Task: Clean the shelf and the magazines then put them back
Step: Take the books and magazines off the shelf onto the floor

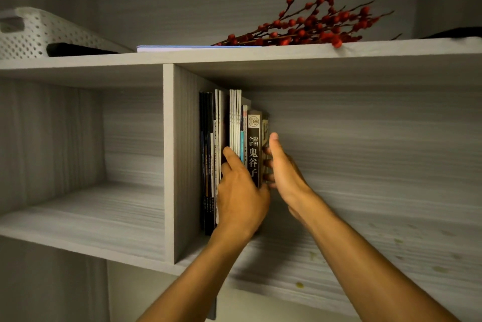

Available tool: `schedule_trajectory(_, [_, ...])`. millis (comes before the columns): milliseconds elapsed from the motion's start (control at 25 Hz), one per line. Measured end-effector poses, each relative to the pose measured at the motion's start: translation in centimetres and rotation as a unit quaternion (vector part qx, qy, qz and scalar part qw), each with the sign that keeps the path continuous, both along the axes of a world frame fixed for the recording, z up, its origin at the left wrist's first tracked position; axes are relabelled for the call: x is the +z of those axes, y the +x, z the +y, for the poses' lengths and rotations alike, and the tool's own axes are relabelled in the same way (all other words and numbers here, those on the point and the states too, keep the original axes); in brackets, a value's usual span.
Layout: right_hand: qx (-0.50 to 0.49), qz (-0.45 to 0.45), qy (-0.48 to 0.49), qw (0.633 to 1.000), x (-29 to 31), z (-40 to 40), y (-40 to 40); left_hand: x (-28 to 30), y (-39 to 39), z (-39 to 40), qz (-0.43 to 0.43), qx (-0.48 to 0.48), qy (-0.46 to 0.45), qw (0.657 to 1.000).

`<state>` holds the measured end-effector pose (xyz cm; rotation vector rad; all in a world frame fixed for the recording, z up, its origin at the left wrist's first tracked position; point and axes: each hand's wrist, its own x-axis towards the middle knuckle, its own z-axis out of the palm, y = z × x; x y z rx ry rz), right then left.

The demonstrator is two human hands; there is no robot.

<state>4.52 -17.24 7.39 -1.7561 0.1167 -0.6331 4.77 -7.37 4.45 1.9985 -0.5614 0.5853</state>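
At the centre of the frame, in the right-hand compartment of the grey shelf (365, 238), the magazines (221, 144) stand upright in a tight row, pushed against the vertical divider (180, 154). Thin glossy issues sit on the left of the row; a thicker dark-spined book (254, 149) closes the right end, with another volume just behind it.

The left hand (238, 191) has its fingers curled in among the spines around the middle of the row, fingertips slipped between issues. The right hand (283, 167) lies flat against the outer face of the row's right end, thumb up and fingers straight and together, bracing it.

I'd judge the thin magazines to be light but floppy and slick-covered; taken singly they would sag or fan out. The sound hold is the one being set up: squeeze a block from both sides, low on the spines, and lift it as one stiff bundle. The thick book is heavier and rigid, so it makes a good bookend for the clamp.

The shelf board at the lower right of the frame carries yellowish spots (300, 285). On the top board, in the upper half of the frame, lie a flat booklet (182, 48), red berry branches (313, 24) and, at the upper left, a white perforated basket (39, 34).
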Motion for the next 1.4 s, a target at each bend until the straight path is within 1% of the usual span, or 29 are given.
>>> schedule_trajectory(120, [0.026,-0.010,0.049,0.998,0.2,-0.6,-0.3,-0.5,0.5,-1.0,-0.036,0.059,-0.001,0.998])
schedule_trajectory(240, [0.028,-0.012,0.036,0.999,-0.2,-0.5,0.0,-0.5,0.8,-1.5,-0.017,0.081,-0.018,0.996])
schedule_trajectory(320, [0.027,-0.003,0.032,0.999,-0.6,-0.2,0.3,-0.4,1.1,-1.6,-0.003,0.080,-0.008,0.997])
schedule_trajectory(440, [0.027,-0.001,0.054,0.998,-0.7,-0.1,-0.1,-0.4,0.8,-1.3,0.000,0.074,0.002,0.997])
schedule_trajectory(640, [0.063,0.004,0.096,0.993,-0.4,0.3,-1.4,-0.7,-0.4,0.4,-0.034,0.079,0.004,0.996])
schedule_trajectory(840, [0.056,0.000,0.093,0.994,-1.4,1.4,-1.7,-1.3,-3.0,3.5,-0.076,0.061,-0.033,0.995])
schedule_trajectory(1000, [0.007,0.006,0.062,0.998,-2.3,2.6,-1.7,-1.9,-5.9,5.6,-0.112,0.064,-0.042,0.991])
schedule_trajectory(1120, [-0.042,-0.008,0.105,0.994,-1.8,3.2,-0.7,-2.1,-8.5,7.2,-0.131,0.052,-0.046,0.989])
schedule_trajectory(1160, [-0.051,-0.006,0.100,0.994,-1.7,3.3,-0.3,-2.2,-9.2,8.2,-0.133,0.047,-0.046,0.989])
schedule_trajectory(1240, [-0.048,-0.011,0.095,0.994,-1.7,4.1,0.0,-2.3,-10.2,10.3,-0.138,0.034,-0.042,0.989])
schedule_trajectory(1400, [-0.007,-0.037,0.109,0.993,-2.0,5.1,-0.4,-2.4,-11.9,13.5,-0.154,0.016,-0.041,0.987])
